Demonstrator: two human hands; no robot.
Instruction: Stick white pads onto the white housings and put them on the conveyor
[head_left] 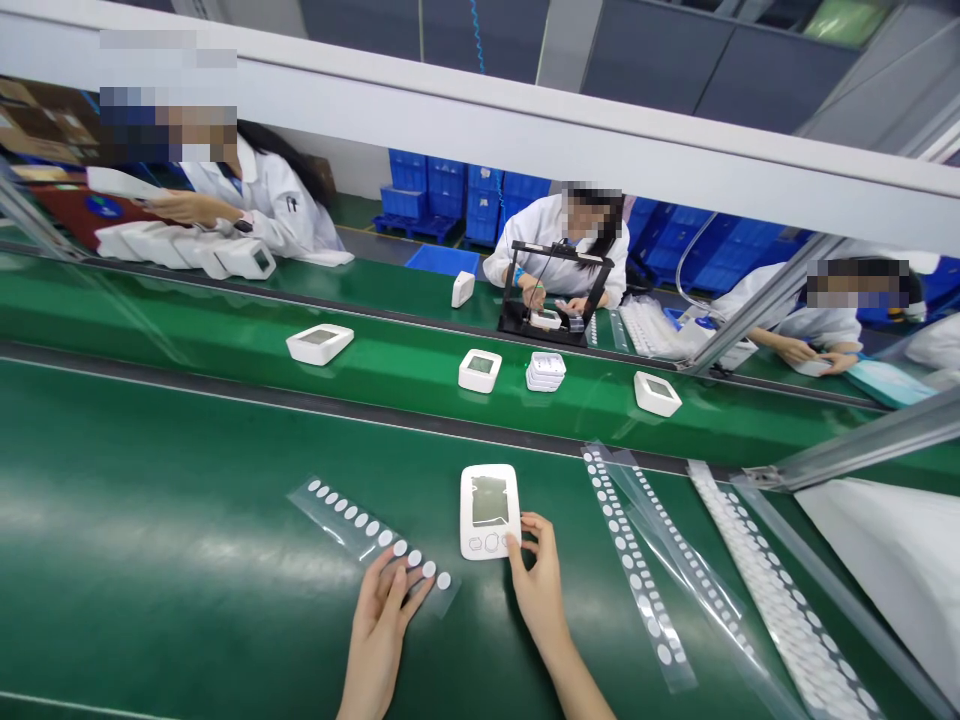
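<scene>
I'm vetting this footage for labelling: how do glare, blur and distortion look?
In the head view, pale glare streaks the table at left; there too, the left hand, right hand and device look fairly sharp, the blue crates softer; in that view, co-workers' faces are pixelated and shapes stretch toward the edges.

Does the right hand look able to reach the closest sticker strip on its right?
Probably yes: nothing visible blocks the right hand from the sticker strip, though it holds the edge of the white device with a screen.
</scene>
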